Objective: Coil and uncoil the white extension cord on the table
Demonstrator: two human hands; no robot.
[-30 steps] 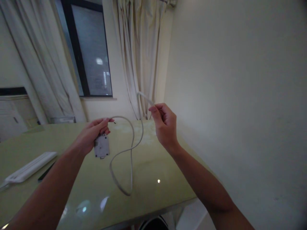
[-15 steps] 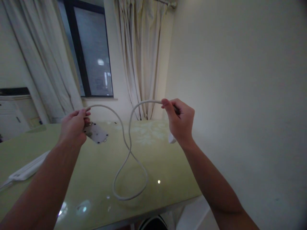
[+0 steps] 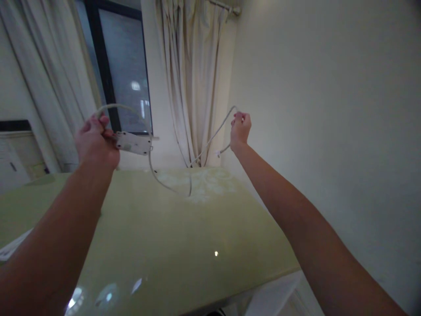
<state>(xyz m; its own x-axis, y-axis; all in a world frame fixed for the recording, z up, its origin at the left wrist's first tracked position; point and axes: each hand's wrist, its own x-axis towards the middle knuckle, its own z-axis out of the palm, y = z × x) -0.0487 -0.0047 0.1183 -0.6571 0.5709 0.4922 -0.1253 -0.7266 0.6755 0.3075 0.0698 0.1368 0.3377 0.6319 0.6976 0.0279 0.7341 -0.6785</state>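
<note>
My left hand [image 3: 95, 142] is raised above the table and closed round one end of a small white rectangular box [image 3: 133, 143], which sticks out to the right. A white cable [image 3: 164, 184] runs from the box, sags down to the tabletop and climbs to my right hand [image 3: 240, 128]. That hand is held out far and high, fingers pinched on the cable near its other end; a short tail with a small plug [image 3: 219, 152] hangs below the wrist.
A glossy pale green table [image 3: 171, 245] fills the lower view, its near edge at the bottom. A white flat object [image 3: 9, 248] lies at its left edge. Cream curtains [image 3: 194, 83] and a dark window [image 3: 123, 74] stand behind; a bare wall runs along the right.
Both hands have risen and moved apart. The cable loop that lay on the table has been pulled up, so only its lowest part reaches the far tabletop.
</note>
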